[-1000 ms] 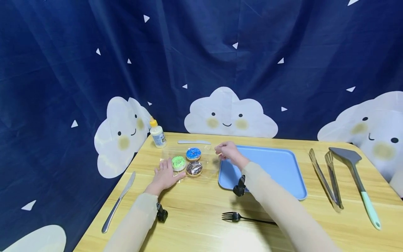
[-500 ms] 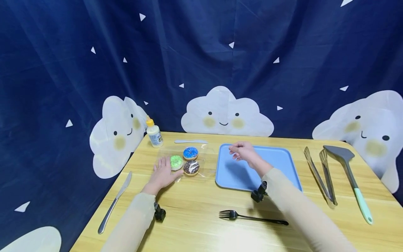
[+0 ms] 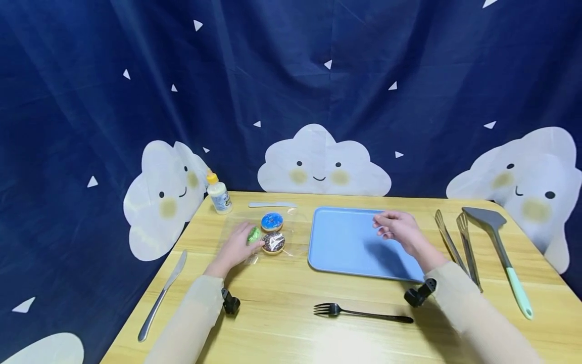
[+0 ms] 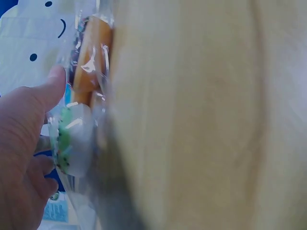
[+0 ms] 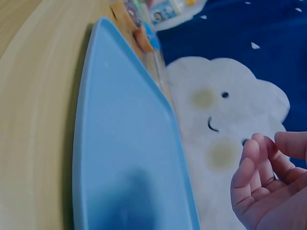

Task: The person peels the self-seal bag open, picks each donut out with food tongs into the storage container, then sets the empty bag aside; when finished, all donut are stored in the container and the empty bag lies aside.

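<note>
Three toy donuts lie in a clear plastic bag (image 3: 297, 240) at the left of the table: blue (image 3: 277, 219), chocolate-brown with sprinkles (image 3: 274, 242) and green (image 3: 254, 234). My left hand (image 3: 234, 249) arches over the bag, partly covering the green donut. Its thumb lies by the brown one, and in the left wrist view the fingers bend beside the green donut (image 4: 65, 136) at the bag's face. Over the right part of a light blue tray (image 3: 341, 242) hovers my right hand (image 3: 401, 231), loosely curled and holding nothing; the right wrist view shows bare fingertips (image 5: 245, 167).
A black fork (image 3: 334, 309) lies in front of the tray, a table knife (image 3: 163, 296) at the left. Behind the bag are a white plastic knife (image 3: 273, 205) and a yellow-capped bottle (image 3: 219, 194). Metal tongs (image 3: 468, 253) and a spatula (image 3: 514, 283) lie at right.
My right hand has moved right, from the bag's right edge to over the tray's right part. My left hand, flat earlier, now arches further over the green donut.
</note>
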The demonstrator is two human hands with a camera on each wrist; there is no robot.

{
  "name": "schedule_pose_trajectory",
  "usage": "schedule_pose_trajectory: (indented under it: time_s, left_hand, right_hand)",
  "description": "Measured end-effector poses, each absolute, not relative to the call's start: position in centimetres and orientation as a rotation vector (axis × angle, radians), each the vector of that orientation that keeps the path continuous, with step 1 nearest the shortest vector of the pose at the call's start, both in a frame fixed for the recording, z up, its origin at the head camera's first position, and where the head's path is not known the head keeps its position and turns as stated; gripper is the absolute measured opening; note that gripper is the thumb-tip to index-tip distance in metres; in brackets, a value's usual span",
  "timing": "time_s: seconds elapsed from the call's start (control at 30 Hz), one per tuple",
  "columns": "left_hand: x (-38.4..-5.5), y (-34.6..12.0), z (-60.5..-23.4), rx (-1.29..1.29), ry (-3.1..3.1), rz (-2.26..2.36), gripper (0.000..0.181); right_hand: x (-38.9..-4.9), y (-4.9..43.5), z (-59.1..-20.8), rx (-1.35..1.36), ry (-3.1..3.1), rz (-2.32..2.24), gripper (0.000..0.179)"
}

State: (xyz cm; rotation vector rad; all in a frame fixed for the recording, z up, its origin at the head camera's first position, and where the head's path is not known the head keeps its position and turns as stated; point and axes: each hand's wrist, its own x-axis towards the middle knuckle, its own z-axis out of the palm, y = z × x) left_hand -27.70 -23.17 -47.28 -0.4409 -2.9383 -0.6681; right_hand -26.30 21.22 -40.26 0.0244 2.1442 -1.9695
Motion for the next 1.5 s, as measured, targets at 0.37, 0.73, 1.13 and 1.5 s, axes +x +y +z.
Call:
schedule_pose_trajectory:
  time_s: [0.37, 0.73, 1.13, 1.5]
  left_hand:
    - [-28.3, -22.4, -46.3, -0.477, -2.921, -0.777, 0.043]
    - [-28.8, -22.7, -45.8, -0.471, -2.999, -0.733, 0.022]
    - [-29.4, -23.0, -46.0, -0.478, -2.968, -0.756, 0.009]
    - [-29.9, -22.7, -46.5, -0.545, -2.878, -0.650, 0.010]
  right_hand:
    - [-22.9, 30.7, -40.5, -0.004, 2.010, -2.200, 0.011]
    - [-21.1, 37.5, -41.7, 0.110, 2.017, -2.261, 0.019]
    - [-21.0, 39.1, -44.3, 0.311, 2.407, -1.762, 0.015]
    - [-20.8, 38.6, -45.2, 0.443, 2.540, -1.508, 0.077]
